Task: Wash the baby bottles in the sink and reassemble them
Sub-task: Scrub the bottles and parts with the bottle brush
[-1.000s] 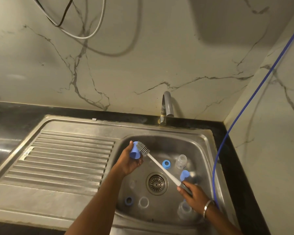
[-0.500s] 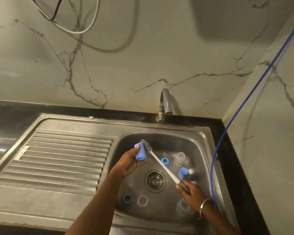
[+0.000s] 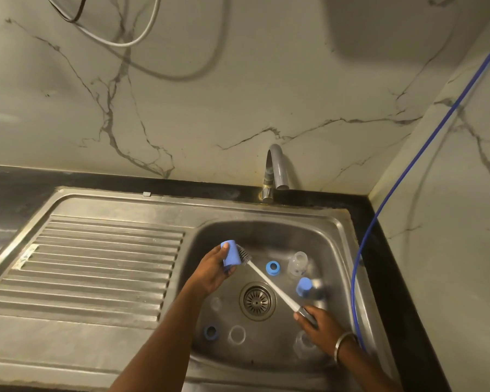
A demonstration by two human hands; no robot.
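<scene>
Since a second ago the bristle head of the brush (image 3: 269, 278) has gone from lying across the mouth of the blue cap (image 3: 231, 253) to poking into it, and the cap has tipped so its closed end points up and left. Left hand (image 3: 213, 271) grips the cap, thumb on its side and fingers curled beneath, over the left edge of the basin (image 3: 337, 230). Right hand (image 3: 318, 326) holds the brush's grey handle end, fingers wrapped round it, near the basin's right front corner; the white shaft runs diagonally above the drain (image 3: 257, 300).

On the basin floor lie a blue ring (image 3: 272, 267) and a clear bottle (image 3: 297, 263) toward the back, and a second bottle with a blue cap (image 3: 304, 287) near the right wall. Another blue ring (image 3: 210, 331) and a clear ring (image 3: 236, 335) sit by the front left corner. One more clear bottle (image 3: 304, 346) lies under the right wrist. A tap (image 3: 275, 171) stands at the back rim.
</scene>
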